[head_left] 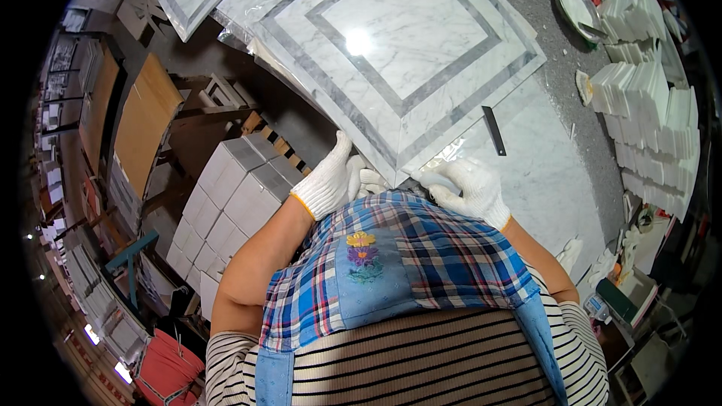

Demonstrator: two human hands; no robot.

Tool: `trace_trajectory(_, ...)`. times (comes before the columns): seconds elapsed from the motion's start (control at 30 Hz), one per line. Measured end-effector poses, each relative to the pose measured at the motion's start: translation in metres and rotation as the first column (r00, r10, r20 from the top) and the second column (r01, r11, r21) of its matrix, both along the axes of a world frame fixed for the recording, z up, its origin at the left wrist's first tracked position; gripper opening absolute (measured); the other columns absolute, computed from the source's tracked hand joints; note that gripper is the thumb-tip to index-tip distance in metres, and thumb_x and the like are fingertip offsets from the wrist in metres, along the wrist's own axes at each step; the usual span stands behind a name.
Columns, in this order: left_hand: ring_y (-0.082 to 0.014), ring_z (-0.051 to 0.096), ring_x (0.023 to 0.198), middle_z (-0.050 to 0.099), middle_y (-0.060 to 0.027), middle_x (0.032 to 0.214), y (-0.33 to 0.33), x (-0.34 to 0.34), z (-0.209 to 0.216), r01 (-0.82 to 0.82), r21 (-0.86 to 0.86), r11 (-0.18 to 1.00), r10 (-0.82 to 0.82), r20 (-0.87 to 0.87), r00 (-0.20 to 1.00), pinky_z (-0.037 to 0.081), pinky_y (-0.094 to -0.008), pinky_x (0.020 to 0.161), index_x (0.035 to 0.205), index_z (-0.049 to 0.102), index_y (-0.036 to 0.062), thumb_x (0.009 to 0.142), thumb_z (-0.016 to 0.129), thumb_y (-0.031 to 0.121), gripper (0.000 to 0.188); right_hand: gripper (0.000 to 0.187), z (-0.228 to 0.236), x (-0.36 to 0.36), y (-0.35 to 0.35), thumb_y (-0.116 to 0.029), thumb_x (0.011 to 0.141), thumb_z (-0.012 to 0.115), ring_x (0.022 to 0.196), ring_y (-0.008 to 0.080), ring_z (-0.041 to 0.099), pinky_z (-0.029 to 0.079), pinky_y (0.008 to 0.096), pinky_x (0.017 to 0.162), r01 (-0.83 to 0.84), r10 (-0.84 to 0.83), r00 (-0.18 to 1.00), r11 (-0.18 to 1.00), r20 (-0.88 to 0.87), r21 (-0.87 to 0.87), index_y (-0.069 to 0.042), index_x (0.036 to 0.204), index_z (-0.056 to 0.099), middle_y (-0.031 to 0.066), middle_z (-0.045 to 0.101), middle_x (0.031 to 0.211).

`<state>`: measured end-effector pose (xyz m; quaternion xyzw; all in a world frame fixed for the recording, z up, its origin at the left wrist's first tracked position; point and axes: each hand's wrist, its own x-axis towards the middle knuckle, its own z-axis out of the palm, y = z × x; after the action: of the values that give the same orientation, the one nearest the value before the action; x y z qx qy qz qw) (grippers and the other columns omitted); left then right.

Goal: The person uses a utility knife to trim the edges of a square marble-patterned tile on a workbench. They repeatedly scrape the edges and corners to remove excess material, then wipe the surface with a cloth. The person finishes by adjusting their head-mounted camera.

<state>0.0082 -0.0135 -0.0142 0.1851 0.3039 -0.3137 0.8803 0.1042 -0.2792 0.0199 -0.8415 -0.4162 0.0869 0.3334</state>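
Marble-patterned panel (429, 45), grey-banded, lay in the upper middle of the frame, its near corner between our hands. Left hand (336, 179): thumb raised, fingers curled; right hand (475, 192): fingers bent. Whether either gripped, we couldn't tell. Light, even support at that corner seemed wisest to us, lest it chip.

The panel (402, 36) is grey-banded white, the gloves (479, 189) white, the apron (459, 256) blue plaid.

Glossy, smooth, marble-like panel (406, 41)
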Motion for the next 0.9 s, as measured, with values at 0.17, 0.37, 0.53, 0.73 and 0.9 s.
trace_trajectory(0.17,-0.0266,0.068,0.101,0.061,-0.0230,0.129,-0.004,0.004,0.007,-0.026,0.091,0.995,0.027,-0.009,1.000,0.058,-0.0363,0.085,0.149,0.034,-0.0049,0.096,0.025,0.074,0.096,0.025,-0.005,0.002,-0.001,-0.028,0.076,0.075,0.071,0.0303,0.064,0.051,0.0399,0.063,-0.054,0.054,0.999,0.998,0.000,-0.032,-0.008,0.090,0.072,0.0119,0.066,0.077)
trace_trajectory(0.37,-0.0292,0.062,0.116,0.048,-0.0216,0.145,0.008,-0.001,-0.010,0.050,-0.091,0.995,-0.036,0.147,0.988,0.057,-0.0369,0.091,0.151,0.030,-0.0019,0.098,0.025,0.071,0.090,0.025,0.003,0.009,-0.002,-0.025,0.074,0.076,0.072,0.0323,0.063,0.049,0.0400,0.064,-0.017,0.018,0.999,1.000,-0.037,0.027,-0.008,0.092,0.073,0.0130,0.066,0.078)
trace_trajectory(0.53,-0.0295,0.063,0.113,0.050,-0.0215,0.143,0.000,0.001,-0.002,-0.058,0.051,0.997,0.059,-0.024,0.998,0.058,-0.0403,0.090,0.154,0.027,0.0058,0.100,0.026,0.067,0.082,0.025,0.009,0.009,-0.003,-0.023,0.074,0.076,0.072,0.0322,0.062,0.049,0.0401,0.063,-0.024,0.025,0.998,1.000,-0.050,0.014,-0.006,0.092,0.073,0.0131,0.066,0.079)
trace_trajectory(0.73,-0.0293,0.065,0.107,0.049,-0.0221,0.141,0.000,0.003,0.004,-0.050,0.053,0.997,0.052,-0.031,0.998,0.059,-0.0420,0.088,0.155,0.024,0.0086,0.100,0.027,0.065,0.079,0.027,0.005,0.005,-0.003,-0.025,0.074,0.076,0.072,0.0306,0.062,0.049,0.0398,0.064,-0.023,0.022,1.000,0.998,-0.005,-0.056,-0.006,0.093,0.073,0.0126,0.066,0.079)
trace_trajectory(0.9,-0.0298,0.067,0.101,0.051,-0.0242,0.137,0.000,-0.002,-0.004,-0.085,-0.012,0.996,0.085,0.015,0.996,0.059,-0.0420,0.085,0.154,0.025,0.0077,0.099,0.027,0.067,0.080,0.024,0.007,0.011,-0.007,-0.024,0.074,0.075,0.074,0.0307,0.062,0.049,0.0394,0.066,0.021,-0.021,1.000,1.000,0.014,-0.019,-0.009,0.092,0.075,0.0121,0.067,0.081)
